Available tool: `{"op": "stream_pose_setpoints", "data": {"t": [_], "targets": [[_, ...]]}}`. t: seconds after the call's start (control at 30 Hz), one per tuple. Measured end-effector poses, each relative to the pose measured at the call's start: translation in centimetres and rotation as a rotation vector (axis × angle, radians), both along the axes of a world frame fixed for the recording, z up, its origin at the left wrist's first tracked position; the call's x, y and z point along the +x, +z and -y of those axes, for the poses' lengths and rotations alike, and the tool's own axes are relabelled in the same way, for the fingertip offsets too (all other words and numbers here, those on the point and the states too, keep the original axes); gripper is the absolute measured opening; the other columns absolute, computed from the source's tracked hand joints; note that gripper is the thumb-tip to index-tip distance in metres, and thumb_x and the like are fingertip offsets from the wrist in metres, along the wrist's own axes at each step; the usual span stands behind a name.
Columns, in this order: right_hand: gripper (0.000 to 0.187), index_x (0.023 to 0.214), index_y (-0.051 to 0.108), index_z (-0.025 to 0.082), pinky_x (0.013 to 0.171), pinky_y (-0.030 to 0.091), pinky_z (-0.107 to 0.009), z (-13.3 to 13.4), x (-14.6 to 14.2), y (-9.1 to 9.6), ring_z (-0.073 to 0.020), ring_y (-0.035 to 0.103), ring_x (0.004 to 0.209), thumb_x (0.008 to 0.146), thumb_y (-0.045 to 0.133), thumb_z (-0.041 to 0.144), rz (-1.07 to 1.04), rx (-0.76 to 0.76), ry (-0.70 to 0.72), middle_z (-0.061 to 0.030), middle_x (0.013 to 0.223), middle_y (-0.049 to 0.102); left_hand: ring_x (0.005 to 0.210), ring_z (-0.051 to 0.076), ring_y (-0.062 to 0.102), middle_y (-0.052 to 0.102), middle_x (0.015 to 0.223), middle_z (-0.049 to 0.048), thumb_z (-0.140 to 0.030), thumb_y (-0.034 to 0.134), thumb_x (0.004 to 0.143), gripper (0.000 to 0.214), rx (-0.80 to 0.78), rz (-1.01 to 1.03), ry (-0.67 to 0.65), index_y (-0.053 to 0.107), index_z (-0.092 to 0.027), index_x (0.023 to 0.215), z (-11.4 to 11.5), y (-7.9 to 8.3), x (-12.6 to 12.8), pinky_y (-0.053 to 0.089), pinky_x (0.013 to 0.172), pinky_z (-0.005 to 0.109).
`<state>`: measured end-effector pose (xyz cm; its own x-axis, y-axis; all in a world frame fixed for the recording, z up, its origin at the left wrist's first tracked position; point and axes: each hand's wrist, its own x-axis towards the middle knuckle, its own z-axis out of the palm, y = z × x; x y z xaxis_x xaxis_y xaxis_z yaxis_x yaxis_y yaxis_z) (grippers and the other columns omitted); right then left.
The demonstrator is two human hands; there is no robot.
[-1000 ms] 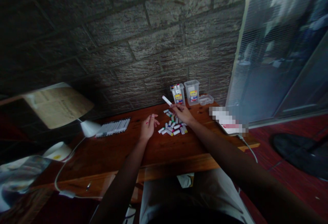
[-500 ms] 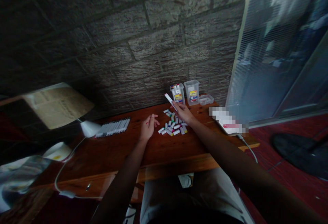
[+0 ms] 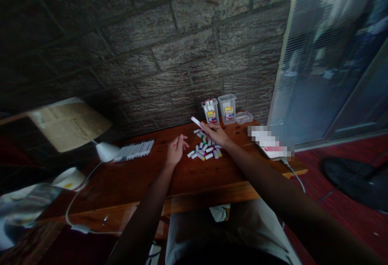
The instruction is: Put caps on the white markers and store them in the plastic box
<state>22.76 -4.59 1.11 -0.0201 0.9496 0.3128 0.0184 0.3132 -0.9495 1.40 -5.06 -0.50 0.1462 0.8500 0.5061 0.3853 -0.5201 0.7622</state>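
From where I stand, the right hand (image 3: 214,133) is closed narrowly around a white pen (image 3: 197,121), pinched between thumb and fingers over the far side of a heap of caps (image 3: 209,149). The pen slants up and away to the left, its far end tipped in pink; the near end is hidden in the grip. The left hand (image 3: 175,150) is just left of the heap, fingers loosely spread and a little bent, with nothing to be seen in it — a small red mark shows on its skin. I cannot tell whether it rests on the desk (image 3: 206,176) or floats a touch above. The caps lie every which way, white with ends in green, yellow, purple and pink. Well off to the left, a neat row of pens (image 3: 135,151) lies side by side near the foot of the lamp (image 3: 71,125). Behind the right hand, close to the stone wall (image 3: 188,54), a clear tub (image 3: 211,116) holds upright pens — and just right of it stand a second tub (image 3: 228,112) and, lower, a clear lid (image 3: 244,117).
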Motion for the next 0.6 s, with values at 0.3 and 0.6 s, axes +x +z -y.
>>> {"op": "stream_pose_setpoints", "data": {"t": [0.3,0.6], "targets": [[0.058,0.062,0.062,0.016,0.042,0.031,-0.024,0.0,0.4,0.0,-0.0078,0.045,0.042,0.077,0.055,0.072,0.089,-0.017,-0.016,-0.0003,0.053,0.057,0.053,0.013,0.057,0.066,0.063,0.0018,-0.056,0.035,0.095,0.050,-0.001,-0.025,0.012,0.065,-0.016,0.096,0.1,0.2,0.0,0.046,0.059,0.026],[0.054,0.066,0.065,0.017,0.050,0.037,-0.024,1.1,-0.1,0.4,-0.0101,0.049,0.049,0.085,0.049,0.065,0.246,0.173,-0.063,-0.0003,0.056,0.057,0.056,0.012,0.055,0.066,0.070,0.0021,-0.053,0.039,0.095,0.044,0.024,-0.001,-0.023,0.063,-0.016,0.102,0.2,0.1,0.0,0.045,0.059,0.024]]}}
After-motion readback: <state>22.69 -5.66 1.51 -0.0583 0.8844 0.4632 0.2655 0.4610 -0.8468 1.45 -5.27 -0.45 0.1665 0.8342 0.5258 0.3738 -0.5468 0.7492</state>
